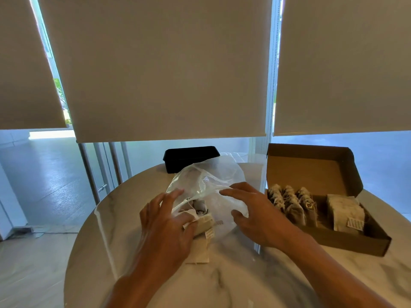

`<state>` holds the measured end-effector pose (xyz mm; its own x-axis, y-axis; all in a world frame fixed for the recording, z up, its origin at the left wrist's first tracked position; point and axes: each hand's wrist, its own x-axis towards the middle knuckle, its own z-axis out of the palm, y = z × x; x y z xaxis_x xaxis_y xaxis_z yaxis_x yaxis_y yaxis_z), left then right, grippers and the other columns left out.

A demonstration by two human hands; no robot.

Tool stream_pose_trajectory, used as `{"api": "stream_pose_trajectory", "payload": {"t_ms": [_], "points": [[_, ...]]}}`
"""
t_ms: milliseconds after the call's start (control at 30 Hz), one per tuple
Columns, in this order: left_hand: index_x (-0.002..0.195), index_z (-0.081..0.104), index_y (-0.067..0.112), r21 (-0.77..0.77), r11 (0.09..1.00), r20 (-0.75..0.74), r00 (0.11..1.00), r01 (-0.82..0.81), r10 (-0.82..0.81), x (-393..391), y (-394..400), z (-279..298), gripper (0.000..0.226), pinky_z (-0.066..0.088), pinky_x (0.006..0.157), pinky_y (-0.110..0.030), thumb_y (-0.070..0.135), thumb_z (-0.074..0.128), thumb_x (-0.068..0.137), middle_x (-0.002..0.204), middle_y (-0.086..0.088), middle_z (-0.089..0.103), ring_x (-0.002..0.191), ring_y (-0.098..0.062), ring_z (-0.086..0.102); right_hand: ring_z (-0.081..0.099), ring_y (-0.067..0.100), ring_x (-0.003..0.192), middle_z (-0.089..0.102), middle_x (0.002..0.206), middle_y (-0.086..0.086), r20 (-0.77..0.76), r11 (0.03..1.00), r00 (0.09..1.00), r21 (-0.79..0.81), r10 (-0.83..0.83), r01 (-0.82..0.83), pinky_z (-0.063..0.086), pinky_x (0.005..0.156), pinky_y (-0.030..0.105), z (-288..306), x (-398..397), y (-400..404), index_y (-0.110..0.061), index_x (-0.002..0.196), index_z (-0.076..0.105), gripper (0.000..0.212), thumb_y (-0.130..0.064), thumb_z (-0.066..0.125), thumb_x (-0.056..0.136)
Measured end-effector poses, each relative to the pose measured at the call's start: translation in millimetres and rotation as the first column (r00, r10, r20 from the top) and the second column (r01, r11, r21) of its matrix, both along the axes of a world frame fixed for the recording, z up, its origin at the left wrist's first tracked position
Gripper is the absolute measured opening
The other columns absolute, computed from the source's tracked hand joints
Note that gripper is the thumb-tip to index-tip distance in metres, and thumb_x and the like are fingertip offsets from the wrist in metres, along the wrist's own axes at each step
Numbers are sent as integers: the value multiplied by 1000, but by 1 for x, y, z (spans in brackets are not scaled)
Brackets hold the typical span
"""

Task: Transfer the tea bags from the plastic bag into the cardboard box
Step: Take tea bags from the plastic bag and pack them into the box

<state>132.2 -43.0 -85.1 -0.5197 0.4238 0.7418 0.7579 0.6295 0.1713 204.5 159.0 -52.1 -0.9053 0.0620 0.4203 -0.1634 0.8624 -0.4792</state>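
Head view: the plastic bag (pixel 206 192) lies crumpled in the middle of the round marble table (pixel 244 274), its mouth turned toward the person, probably so the contents can be drawn out without lifting it. The left hand (pixel 165 227) sits at that mouth, thumb and fingers pinching a pale tea bag (pixel 203 223) with its tag hanging below — likely the next one to go across. The right hand (pixel 255 212) rests on the bag's right side with fingers spread and fairly straight, gripping nothing; it seems to be pinning the plastic down. The cardboard box (pixel 347 238) stands just right of the bag with its lid propped open, close enough for short transfers. Inside I count three rows of darker tea bags (pixel 293 205) standing on edge and one stack of paler sachets (pixel 344 212); the number within each cannot be told. A few more tea bags show dimly through the plastic — uncountable. One black tray (pixel 189 157) sits behind the bag.
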Motion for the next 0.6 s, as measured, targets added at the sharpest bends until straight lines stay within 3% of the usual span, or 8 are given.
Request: {"api": "stream_pose_trajectory", "payload": {"t_ms": [133,233,333,467,600], "points": [[85,73,28,222,973,72,994,59,-77,0,8,18,32,30,96,-30,50,50,81,124,5,54,116,-11,38,44,-2,111,45,131,-18,-71,999,997,-42,6,-9,37,89,7,1,-2,4,-35,112,65,28,-18,60,90],[91,68,27,286,948,149,971,137,-186,1,17,40,23,30,86,-8,44,56,80,118,11,54,106,-3,44,51,-3,100,54,114,-19,-169,994,985,-109,-19,1,38,84,6,3,-2,6,-34,89,69,20,-15,62,88],[94,63,32,325,917,182,937,230,-299,1,27,68,16,37,77,0,42,57,83,103,23,57,98,5,53,54,-7,97,59,98,-24,-266,968,962,-253,-62,-7,41,81,3,7,-2,8,-36,77,65,29,-9,61,88],[91,69,32,333,896,213,902,294,-375,3,42,102,9,43,70,-3,33,61,87,87,23,64,87,5,58,58,-7,95,64,99,-22,-227,891,974,-445,-12,-93,47,77,9,16,1,10,-41,96,62,34,-8,56,91],[89,73,32,381,857,221,866,346,-448,6,57,118,11,50,71,-11,33,62,87,80,19,69,79,-1,64,57,-3,102,62,109,-20,-54,878,987,-450,153,-161,52,84,24,20,6,12,-44,115,56,47,-11,62,82]]}}
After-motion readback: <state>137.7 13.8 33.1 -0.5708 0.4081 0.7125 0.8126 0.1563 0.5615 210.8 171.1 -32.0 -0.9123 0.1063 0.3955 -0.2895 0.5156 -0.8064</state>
